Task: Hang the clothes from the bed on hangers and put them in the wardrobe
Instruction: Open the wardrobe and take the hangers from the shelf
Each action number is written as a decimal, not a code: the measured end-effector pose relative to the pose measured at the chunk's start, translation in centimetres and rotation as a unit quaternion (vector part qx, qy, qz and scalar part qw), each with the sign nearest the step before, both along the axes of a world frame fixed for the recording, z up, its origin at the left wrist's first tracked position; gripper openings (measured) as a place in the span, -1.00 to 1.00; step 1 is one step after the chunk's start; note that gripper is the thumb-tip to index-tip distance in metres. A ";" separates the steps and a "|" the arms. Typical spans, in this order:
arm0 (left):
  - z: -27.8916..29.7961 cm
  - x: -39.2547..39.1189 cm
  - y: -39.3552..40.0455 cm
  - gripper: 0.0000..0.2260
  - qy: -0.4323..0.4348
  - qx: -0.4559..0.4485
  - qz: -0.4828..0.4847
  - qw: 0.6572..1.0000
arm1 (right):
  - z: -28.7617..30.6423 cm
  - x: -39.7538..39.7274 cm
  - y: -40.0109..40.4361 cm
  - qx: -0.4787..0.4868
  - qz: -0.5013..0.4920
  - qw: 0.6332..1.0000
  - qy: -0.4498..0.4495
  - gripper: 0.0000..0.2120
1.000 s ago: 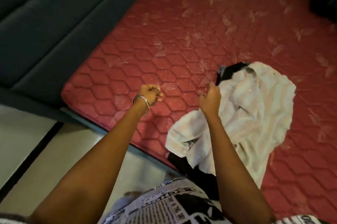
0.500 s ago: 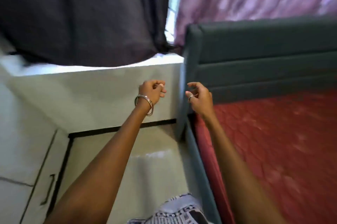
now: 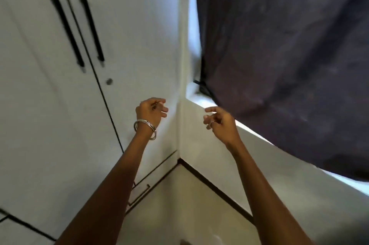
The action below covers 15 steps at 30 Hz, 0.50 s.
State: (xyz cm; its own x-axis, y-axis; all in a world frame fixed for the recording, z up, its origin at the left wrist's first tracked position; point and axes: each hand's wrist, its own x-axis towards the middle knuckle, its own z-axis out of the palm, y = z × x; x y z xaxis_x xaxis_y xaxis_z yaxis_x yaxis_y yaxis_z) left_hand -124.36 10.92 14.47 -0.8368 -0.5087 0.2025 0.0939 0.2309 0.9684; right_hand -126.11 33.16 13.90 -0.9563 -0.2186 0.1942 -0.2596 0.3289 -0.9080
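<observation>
A white wardrobe [image 3: 129,31] fills the left, both doors closed, with two long black handles [image 3: 91,29] side by side and a small round lock below them. My left hand [image 3: 150,112], bangles on its wrist, hovers in front of the right door with fingers loosely curled and nothing in it. My right hand [image 3: 218,123] is raised near the window ledge, fingers loosely bent and empty. No clothes, hangers or bed are in view.
A dark curtain [image 3: 289,55] hangs over the window on the right, above a white ledge [image 3: 259,139]. Low drawers with slim handles [image 3: 139,194] sit under the wardrobe doors. Pale floor [image 3: 189,204] lies in the corner with a dark skirting line.
The view has swung left, from the bed with the white garment past the headboard to the wardrobe. Both hands stay raised and empty, their fingers a little looser now.
</observation>
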 end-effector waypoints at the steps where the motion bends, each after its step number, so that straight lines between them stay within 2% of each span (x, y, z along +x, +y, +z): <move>1: 0.6 -1.5 -2.6 -0.81 0.017 0.001 0.044 0.999 | 0.1 -2.6 -2.9 -0.018 0.029 0.999 -0.003 -0.76; 4: 2.3 -5.2 -8.1 -0.81 0.058 -0.005 0.169 0.984 | 1.0 -8.7 -9.9 -0.036 0.103 0.994 -0.032 -0.85; 7: 5.1 -7.9 -12.7 -0.79 0.107 -0.044 0.287 0.951 | 2.7 -13.9 -16.6 -0.044 0.169 0.984 -0.026 -0.88; 11: 9.0 -10.0 -18.2 -0.81 0.176 -0.141 0.404 0.887 | 6.3 -18.3 -25.6 -0.061 0.254 0.965 0.006 -0.87; 15: 10.8 -10.6 -21.3 -0.82 0.211 -0.275 0.473 0.810 | 9.1 -19.6 -33.8 -0.082 0.373 0.924 0.020 -0.74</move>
